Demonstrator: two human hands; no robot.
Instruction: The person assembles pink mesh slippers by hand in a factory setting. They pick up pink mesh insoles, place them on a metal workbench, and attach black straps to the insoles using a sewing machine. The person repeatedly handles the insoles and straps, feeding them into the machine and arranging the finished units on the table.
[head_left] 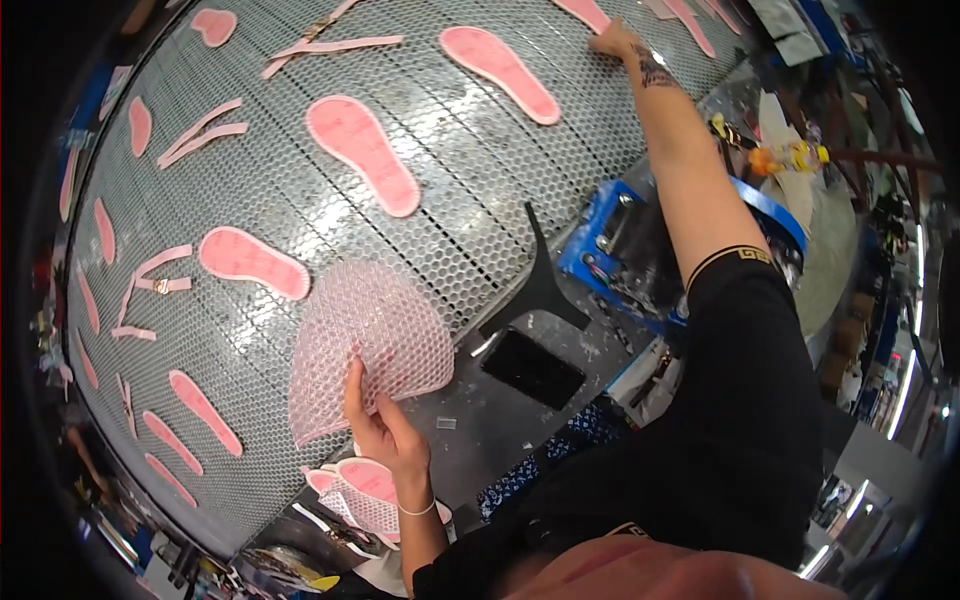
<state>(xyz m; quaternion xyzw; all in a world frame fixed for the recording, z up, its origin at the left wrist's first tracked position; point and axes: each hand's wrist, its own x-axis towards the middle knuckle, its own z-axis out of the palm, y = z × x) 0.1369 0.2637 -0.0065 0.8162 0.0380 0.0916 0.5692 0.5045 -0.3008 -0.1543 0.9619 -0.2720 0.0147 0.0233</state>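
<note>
My left hand [388, 430] grips the lower edge of a clear, pinkish sheet piece [380, 310] with a honeycomb texture. The piece is fan-shaped and overlaps the near edge of a wide metal mesh belt [270, 360]. Stretched out to the far right, my right hand [612, 40] closes on the end of a pink insole [580, 10], which the upper picture edge cuts off. Closest to the clear piece lies another pink insole [255, 262]. Beside my left wrist sits a pile of pink and clear parts [365, 485].
More pink insoles [362, 155] and pink straps [205, 135] are spread over the belt. On the grey ledge by my body are a black phone [532, 367], a black forked bracket [540, 285] and a blue crate [610, 240]. A bottle [790, 157] stands past my right forearm.
</note>
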